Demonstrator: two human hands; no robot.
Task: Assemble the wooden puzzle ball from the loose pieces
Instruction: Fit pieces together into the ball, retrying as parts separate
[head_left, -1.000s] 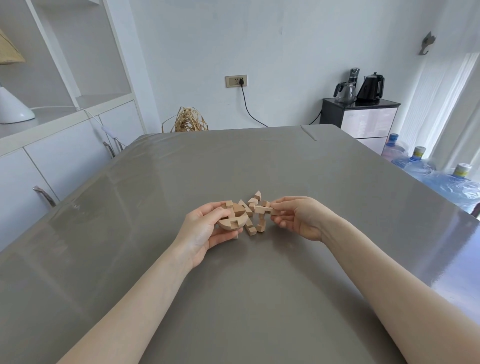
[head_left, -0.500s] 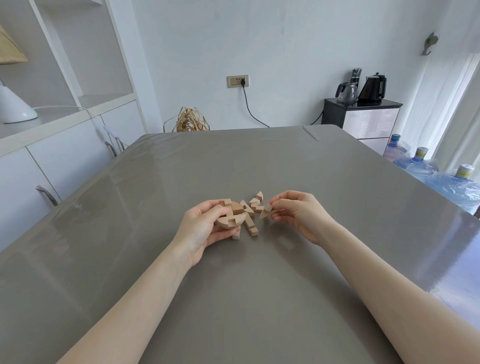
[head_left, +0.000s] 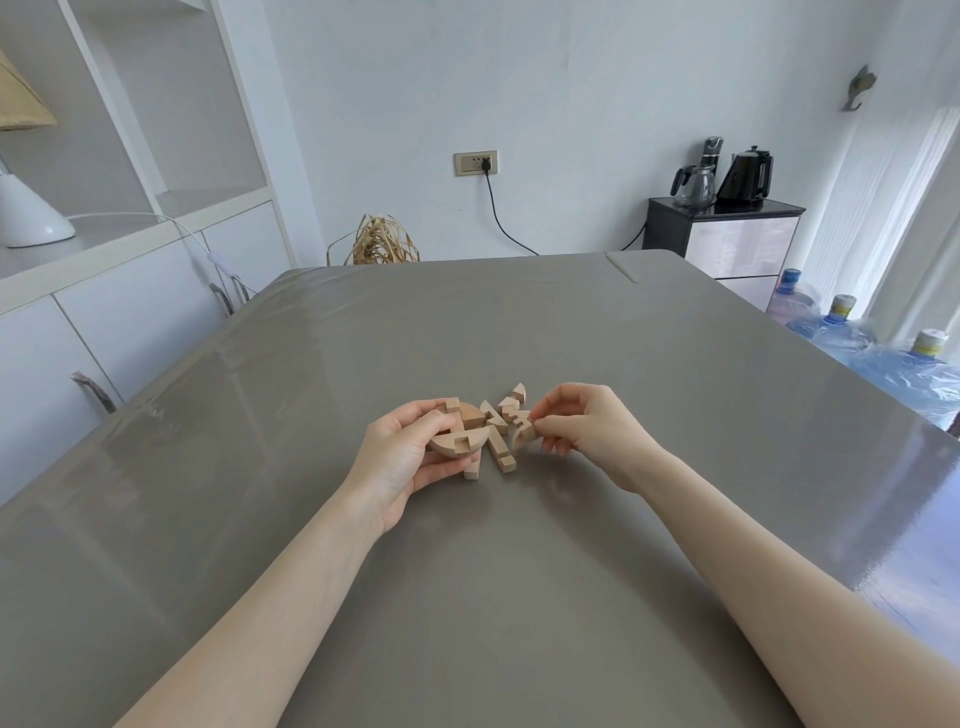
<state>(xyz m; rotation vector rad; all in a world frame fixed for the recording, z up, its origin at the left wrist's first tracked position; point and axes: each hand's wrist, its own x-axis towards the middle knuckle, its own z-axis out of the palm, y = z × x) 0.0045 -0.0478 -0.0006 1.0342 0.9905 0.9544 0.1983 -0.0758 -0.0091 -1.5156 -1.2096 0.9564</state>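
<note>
Nearest, two bare forearms reach over the grey tabletop (head_left: 467, 597). Further on, the left hand (head_left: 402, 457) curls its fingers around a partly joined wooden cluster (head_left: 460, 434) (rounded underside, notched blocks on top), low over the surface. The right hand (head_left: 587, 428) pinches a small curved piece (head_left: 522, 434) between thumb and fingertips. Between both hands, loose pieces (head_left: 501, 423) lie together on the tabletop. Behind, near the wall, a black kettle (head_left: 745, 176) stands on a dark cabinet (head_left: 727, 239).
</note>
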